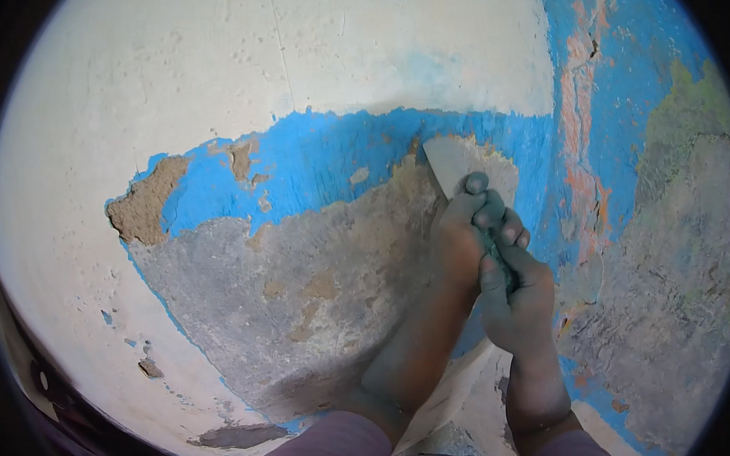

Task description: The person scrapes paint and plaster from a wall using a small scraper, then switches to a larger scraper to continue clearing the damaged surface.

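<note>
Both my hands are closed around one scraper point(445, 164), a wide flat metal blade on a greenish handle. My left hand point(461, 228) is the upper one, gripping close to the blade. Below it, my right hand point(521, 294) wraps the lower part of the handle. The blade lies against the wall, pointing up, at the border between the blue paint point(297, 166) and the bare grey plaster point(278, 297). Fingers cover most of the handle.
White paint point(171, 73) covers the wall above and to the left. A brown broken patch point(148, 205) shows at the left end of the blue band. On the right, a pinkish cracked strip point(580, 121) runs down beside more blue paint and rough grey plaster point(661, 296).
</note>
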`<state>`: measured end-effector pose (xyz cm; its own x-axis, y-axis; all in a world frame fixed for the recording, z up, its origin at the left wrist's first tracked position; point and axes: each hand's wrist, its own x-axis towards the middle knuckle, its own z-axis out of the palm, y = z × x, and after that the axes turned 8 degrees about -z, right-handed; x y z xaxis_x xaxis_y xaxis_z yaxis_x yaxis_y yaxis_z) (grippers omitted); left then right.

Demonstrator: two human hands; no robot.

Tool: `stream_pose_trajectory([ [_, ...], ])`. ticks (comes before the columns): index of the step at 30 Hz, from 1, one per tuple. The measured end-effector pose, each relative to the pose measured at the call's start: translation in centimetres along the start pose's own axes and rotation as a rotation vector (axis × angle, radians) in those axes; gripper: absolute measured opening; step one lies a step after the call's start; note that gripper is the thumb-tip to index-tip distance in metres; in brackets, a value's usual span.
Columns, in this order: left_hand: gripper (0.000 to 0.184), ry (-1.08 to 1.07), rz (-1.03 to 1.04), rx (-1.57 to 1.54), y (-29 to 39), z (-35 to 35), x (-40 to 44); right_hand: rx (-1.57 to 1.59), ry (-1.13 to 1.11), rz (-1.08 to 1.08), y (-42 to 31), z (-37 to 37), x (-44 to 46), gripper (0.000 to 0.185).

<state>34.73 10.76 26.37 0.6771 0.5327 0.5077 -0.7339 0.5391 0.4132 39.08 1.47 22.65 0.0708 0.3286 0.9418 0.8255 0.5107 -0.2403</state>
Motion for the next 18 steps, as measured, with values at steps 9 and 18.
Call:
stream_pose_trajectory([
  [9,0.007,0.015,-0.074,-0.059,0.0,1.0,-1.0,0.103,0.044,0.08,-0.3,0.6,0.1,0.023],
  [18,0.006,0.056,-0.056,0.041,-0.3,1.7,-0.9,0.193,-0.003,0.084,-0.4,-0.6,0.6,0.028],
])
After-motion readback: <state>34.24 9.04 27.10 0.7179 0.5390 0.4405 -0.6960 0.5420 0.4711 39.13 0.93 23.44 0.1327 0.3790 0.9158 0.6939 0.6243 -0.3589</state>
